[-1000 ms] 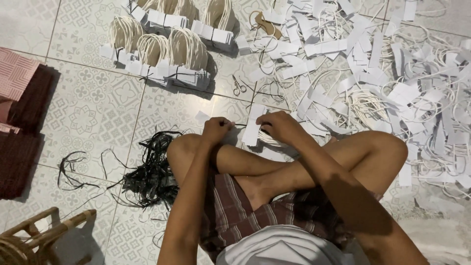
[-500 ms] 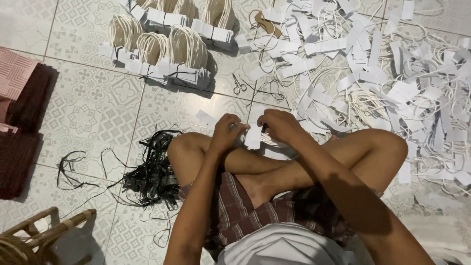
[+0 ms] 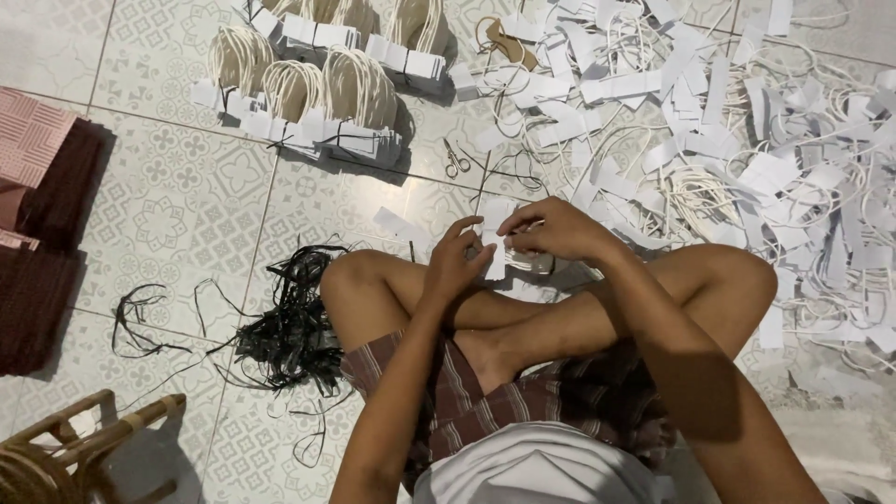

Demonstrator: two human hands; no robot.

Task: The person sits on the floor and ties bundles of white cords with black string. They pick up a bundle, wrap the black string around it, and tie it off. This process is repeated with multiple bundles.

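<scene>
I sit cross-legged on a tiled floor. My left hand (image 3: 455, 263) and my right hand (image 3: 556, 230) meet in front of my knees, both pinching a small stack of white paper tags (image 3: 495, 250). The tags stand roughly upright between my fingers. A thin black cord (image 3: 482, 183) runs from the tags away toward small scissors (image 3: 455, 161) lying on the floor beyond my hands.
A heap of black strips (image 3: 291, 329) lies left of my knee. Bundled tags with cream string loops (image 3: 322, 103) sit at the top. Loose white tags and strings (image 3: 765, 140) cover the floor right. Folded red cloth (image 3: 37, 224) lies at left, a wooden stool (image 3: 84, 448) bottom left.
My hands have come closer together on the tags; the left hand moved right and slightly up toward the right hand. The rest of the floor is unchanged.
</scene>
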